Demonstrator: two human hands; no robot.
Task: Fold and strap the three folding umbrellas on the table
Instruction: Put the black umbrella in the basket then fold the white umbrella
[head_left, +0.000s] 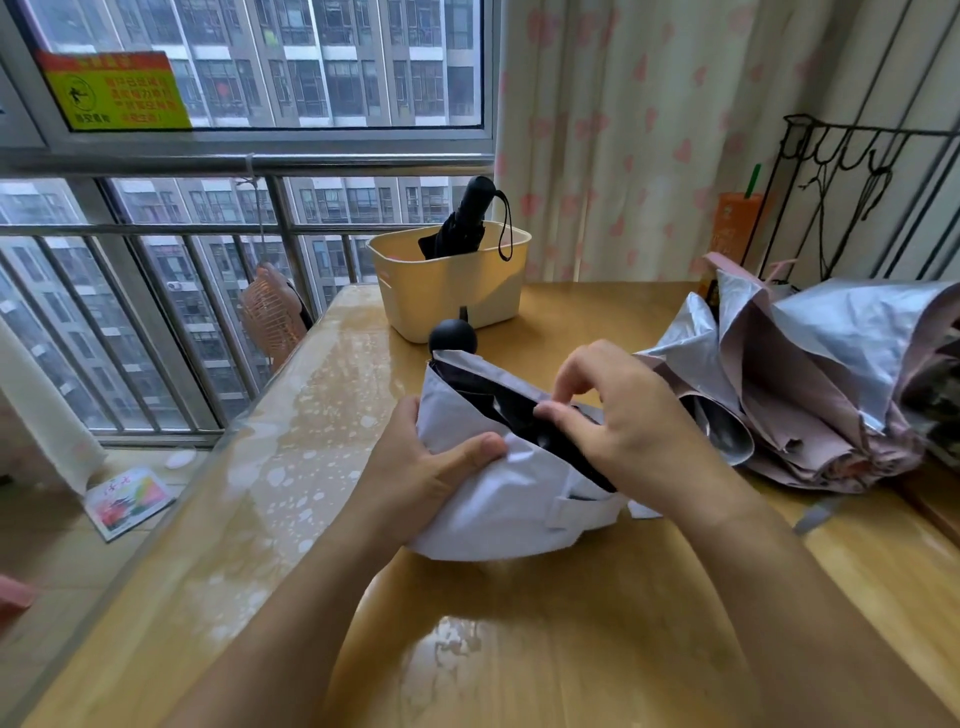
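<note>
A pale lilac folding umbrella (511, 499) with a black lining and a round black handle (452, 336) lies in the middle of the wooden table (545, 649). My left hand (415, 467) grips its bunched canopy from the left, thumb on top. My right hand (618, 410) pinches a fold of the canopy at the black lining. A pink and silver umbrella (810, 379) lies loose and unfolded at the right. A black umbrella (462, 218), rolled up, stands in a cream basket (452, 296) at the back.
The table's left edge runs beside a window with a metal railing (156, 228). A small pink fan (272, 312) stands past that edge. A black wire hook rack (852, 156) and an orange carton (735, 223) are at the back right, before a curtain.
</note>
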